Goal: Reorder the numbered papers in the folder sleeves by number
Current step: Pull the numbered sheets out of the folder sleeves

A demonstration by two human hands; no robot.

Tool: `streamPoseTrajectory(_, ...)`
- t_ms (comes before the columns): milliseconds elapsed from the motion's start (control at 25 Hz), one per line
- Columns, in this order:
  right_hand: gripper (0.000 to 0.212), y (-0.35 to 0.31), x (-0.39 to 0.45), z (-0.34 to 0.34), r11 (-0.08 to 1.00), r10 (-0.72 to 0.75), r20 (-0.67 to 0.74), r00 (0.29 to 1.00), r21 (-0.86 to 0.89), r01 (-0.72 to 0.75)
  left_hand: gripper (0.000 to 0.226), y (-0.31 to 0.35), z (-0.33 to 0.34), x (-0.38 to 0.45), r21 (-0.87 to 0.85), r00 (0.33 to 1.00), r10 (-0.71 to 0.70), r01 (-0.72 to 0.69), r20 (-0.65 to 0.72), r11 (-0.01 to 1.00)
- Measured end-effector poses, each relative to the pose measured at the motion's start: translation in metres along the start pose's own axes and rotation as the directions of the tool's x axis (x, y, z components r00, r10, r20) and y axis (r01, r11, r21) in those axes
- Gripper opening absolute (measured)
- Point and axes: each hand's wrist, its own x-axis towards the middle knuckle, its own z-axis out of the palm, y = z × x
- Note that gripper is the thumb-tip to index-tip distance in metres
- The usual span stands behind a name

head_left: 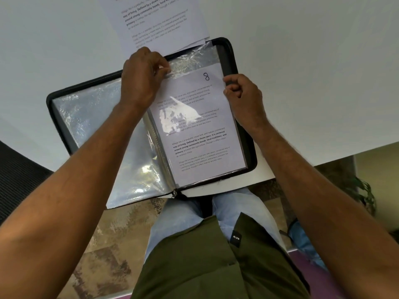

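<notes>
On the white table (302, 61), a black zip-edged display folder (248, 134) lies open, its near edge overhanging toward 6 o'clock. Its right clear plastic sleeve (194, 59) contains a white printed sheet marked 8 (198, 134). The left hand (142, 76) pinches the sleeve's top lip at 11 o'clock; the right hand (244, 93), curled narrow, grips the sheet's upper right corner, presumably to slide it through the opening. Loose printed papers (159, 20) lie at 12 o'clock, touching the folder rim; open table remains at 2 o'clock.
</notes>
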Motion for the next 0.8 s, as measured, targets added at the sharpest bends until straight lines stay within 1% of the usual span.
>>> streamPoseTrajectory(80,0.022,0.001,-0.001,0.0,1.0,0.004,0.004,1.0,-0.001,-0.004,0.009,0.002,-0.002,0.0,-0.002,1.0,-0.005,0.005,0.015,1.0)
streamPoseTrajectory(200,0.021,0.002,-0.002,0.0,1.0,0.01,0.002,1.0,-0.006,-0.01,0.014,0.0,-0.006,0.003,-0.075,0.995,-0.035,0.041,0.089,0.996)
streamPoseTrajectory(400,0.02,0.003,-0.002,0.002,1.0,0.019,0.007,1.0,-0.021,-0.019,0.04,0.0,-0.016,0.014,-0.112,0.969,-0.024,0.053,0.247,0.992)
streamPoseTrajectory(480,0.019,0.002,-0.003,0.003,1.0,0.02,0.013,1.0,-0.018,-0.02,0.035,-0.001,-0.017,0.02,-0.08,0.955,-0.034,0.06,0.293,0.995)
streamPoseTrajectory(560,0.018,0.0,-0.003,0.003,1.0,0.02,0.012,1.0,-0.016,-0.02,0.02,0.0,-0.017,0.027,-0.051,0.934,-0.034,0.056,0.355,0.997)
streamPoseTrajectory(680,0.018,0.0,-0.003,0.001,1.0,0.017,0.026,1.0,-0.011,-0.016,0.004,0.006,-0.013,0.031,-0.076,0.895,-0.004,0.042,0.447,0.996)
streamPoseTrajectory(800,0.018,-0.001,-0.002,0.0,1.0,0.017,0.024,1.0,-0.002,-0.017,0.013,0.01,-0.001,0.033,-0.019,0.881,0.035,-0.029,0.472,0.999)
